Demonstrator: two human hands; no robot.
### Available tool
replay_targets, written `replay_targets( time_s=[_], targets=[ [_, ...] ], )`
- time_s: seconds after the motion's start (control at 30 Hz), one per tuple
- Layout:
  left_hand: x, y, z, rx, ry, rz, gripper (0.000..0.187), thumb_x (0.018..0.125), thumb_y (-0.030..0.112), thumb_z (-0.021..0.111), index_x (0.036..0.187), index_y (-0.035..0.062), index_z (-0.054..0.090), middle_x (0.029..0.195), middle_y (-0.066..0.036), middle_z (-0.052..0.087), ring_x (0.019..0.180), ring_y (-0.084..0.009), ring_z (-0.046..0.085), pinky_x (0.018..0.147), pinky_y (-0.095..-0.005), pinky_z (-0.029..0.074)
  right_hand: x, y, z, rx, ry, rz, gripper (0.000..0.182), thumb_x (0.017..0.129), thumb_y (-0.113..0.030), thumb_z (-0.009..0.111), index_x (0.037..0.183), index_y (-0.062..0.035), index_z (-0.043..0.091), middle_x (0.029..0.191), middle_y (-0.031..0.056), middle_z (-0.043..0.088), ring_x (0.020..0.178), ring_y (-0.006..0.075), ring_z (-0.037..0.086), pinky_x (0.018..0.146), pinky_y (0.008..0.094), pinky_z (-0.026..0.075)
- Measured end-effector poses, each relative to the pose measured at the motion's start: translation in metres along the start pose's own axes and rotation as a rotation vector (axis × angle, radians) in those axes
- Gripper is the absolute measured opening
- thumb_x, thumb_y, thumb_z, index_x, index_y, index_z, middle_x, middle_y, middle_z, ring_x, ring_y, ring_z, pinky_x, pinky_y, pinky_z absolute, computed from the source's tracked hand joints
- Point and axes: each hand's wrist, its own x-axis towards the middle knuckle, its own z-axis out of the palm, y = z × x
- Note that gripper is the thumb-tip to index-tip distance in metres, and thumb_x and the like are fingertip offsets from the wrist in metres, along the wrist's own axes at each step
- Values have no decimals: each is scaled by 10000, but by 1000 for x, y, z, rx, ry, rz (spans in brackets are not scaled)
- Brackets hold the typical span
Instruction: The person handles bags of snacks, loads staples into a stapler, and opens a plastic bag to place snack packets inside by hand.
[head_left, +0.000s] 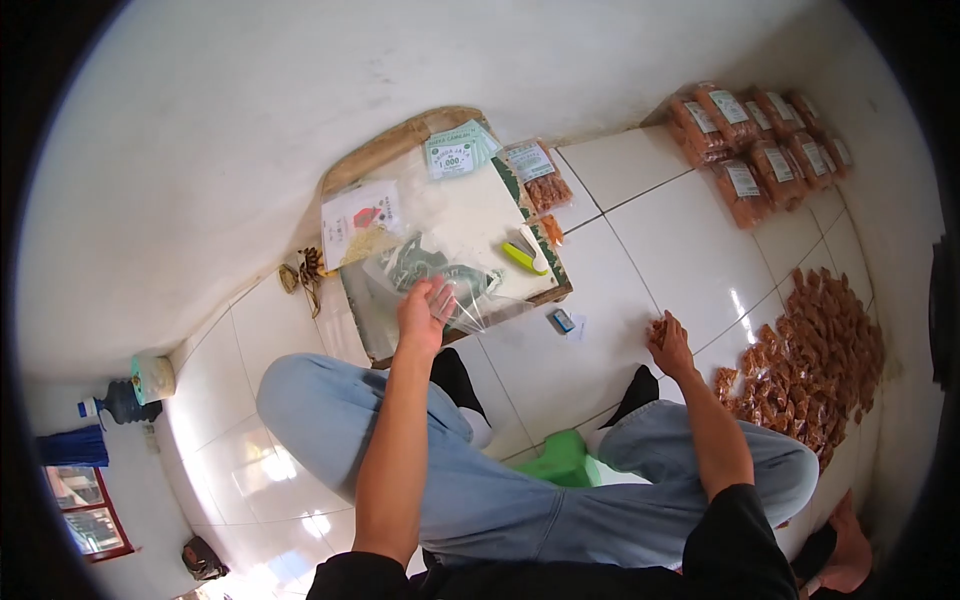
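My left hand (424, 308) grips a clear plastic bag (478, 308) over the near edge of a low table (470, 215). The bag flares out to the right, its film partly lost against the table top. My right hand (671, 345) is above the tiles to the right, fingers curled around something small and brownish that I cannot make out. Close to that hand spreads a large heap of small brown packets (805, 365) on the floor. A green-and-white stapler (523, 258) lies on the table, right of the bag.
Printed labels (460, 150) and a white printed packet (360, 222) lie on the table. A filled bag (540, 178) rests beside it. Filled, labelled bags (755, 150) are stacked by the wall. A small blue box (563, 320) and a green stool (560, 460) are near my feet. Another person's foot (848, 550) shows lower right.
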Motion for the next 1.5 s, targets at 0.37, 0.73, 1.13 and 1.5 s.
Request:
replay_targets(
  time_s=[0.37,0.73,1.13,1.5],
  targets=[
    [25,-16,-18,154,99,61,569,828,-1,643,1287,31,309,1113,-149,549,952,-244,620,815,-333,553,4,-12,-20,220,-7,81,759,748,-129,716,1346,20,273,1175,179,536,1157,311,500,955,437,460],
    [5,-14,22,222,240,292,705,799,-31,662,1332,41,205,1261,-211,432,1043,-268,566,898,-376,527,6,-7,-7,-68,56,67,710,733,-149,691,1341,-10,352,1278,209,454,1200,368,451,950,461,466],
    [4,-7,8,453,187,356,885,767,251,756,1418,-72,249,1444,-248,305,1323,-361,346,1068,-383,326,55,-101,-75,499,226,-287,713,755,26,671,1361,-44,303,1241,153,525,1131,230,581,870,338,534],
    [-81,-52,18,748,233,621,991,815,490,667,1424,-99,153,1461,-334,138,1393,-447,114,1141,-480,133,39,-275,-185,124,-95,-462,613,721,32,691,1254,-10,392,1207,156,581,1077,202,610,884,301,524]
  ],
)
